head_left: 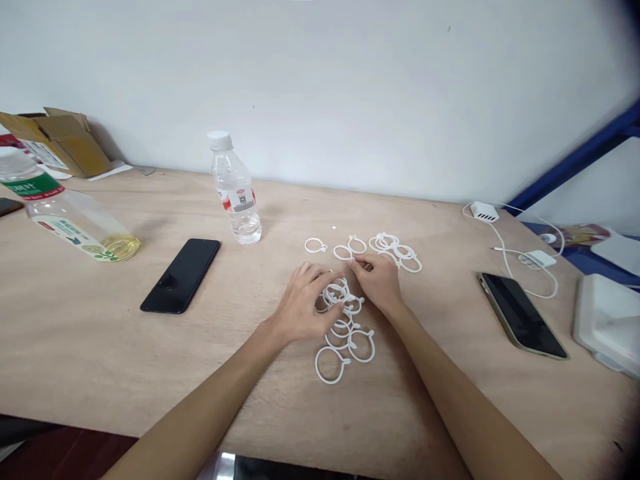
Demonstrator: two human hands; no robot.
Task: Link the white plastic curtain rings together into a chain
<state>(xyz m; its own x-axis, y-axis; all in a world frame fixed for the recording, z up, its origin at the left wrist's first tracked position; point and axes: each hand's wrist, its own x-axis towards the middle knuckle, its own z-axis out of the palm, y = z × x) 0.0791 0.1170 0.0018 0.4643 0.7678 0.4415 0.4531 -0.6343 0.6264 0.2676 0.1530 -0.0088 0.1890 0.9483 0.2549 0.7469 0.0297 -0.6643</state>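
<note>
Several white plastic curtain rings point(329, 365), each with a small eyelet, lie in an overlapping pile on the wooden table. My left hand point(303, 307) rests over the upper part of this pile, thumb and fingers apart around the rings. Beyond the pile, my right hand point(380, 281) has its thumb and forefinger pinched at the edge of a single ring point(343, 253). Right behind that one lies another ring point(358, 245), and a separate ring point(315, 245) sits to the left. A second cluster of rings point(411, 265) lies just past my right hand, partly overlapping.
A clear water bottle point(240, 200) and a black phone point(181, 276) stand and lie to the left. Further left are an oil-coloured drink bottle point(75, 220) and a cardboard box point(73, 143). Rightward lie another phone point(523, 313), a charger hub point(484, 212) with cables and a white container point(610, 320).
</note>
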